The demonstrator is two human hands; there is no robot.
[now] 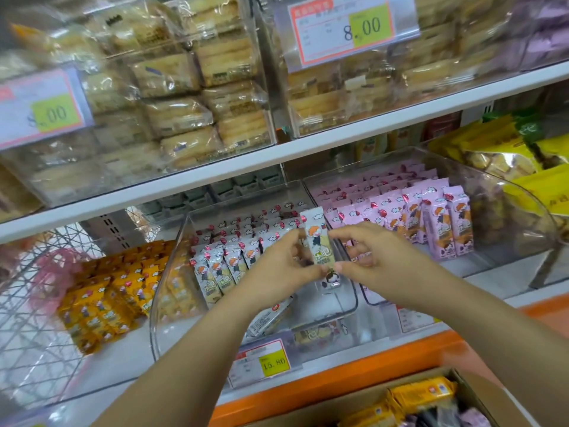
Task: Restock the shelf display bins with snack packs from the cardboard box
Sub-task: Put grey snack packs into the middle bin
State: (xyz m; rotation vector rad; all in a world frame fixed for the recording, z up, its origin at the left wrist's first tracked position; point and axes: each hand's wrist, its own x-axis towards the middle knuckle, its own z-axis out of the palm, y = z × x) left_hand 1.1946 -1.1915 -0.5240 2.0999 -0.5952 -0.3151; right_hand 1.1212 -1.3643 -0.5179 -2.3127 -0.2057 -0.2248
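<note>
- The white snack pack (317, 241) stands upright between both hands, its top end clear above the fingers and its lower end showing just below the thumbs.
- The left hand (277, 269) pinches the pack's left edge, thumb against the lower part and curled fingers higher up.
- The right hand (372, 257) pinches the right edge in the same way: thumb tip touching low, forefinger touching near the middle, the other fingers curled behind.
- The held pack hangs over the right-hand part of the middle clear bin (163, 318), above the bin's floor and apart from the packs already in it.
- Rows of matching white packs (221, 266) stand on end in the left and rear parts of that bin, just beside the left hand.
- A loose pack (271, 318) lies flat near the bin's front wall, under the left wrist.
- A yellow price tag (264, 360) reading 15.80 sits on the bin's front.
- To the right, another clear bin holds upright pink packs (431, 211); to the left lie orange packs (123, 288).
- The cardboard box (480, 396) sits at the lower right, below the shelf's orange edge, with yellow and purple packs inside.
</note>
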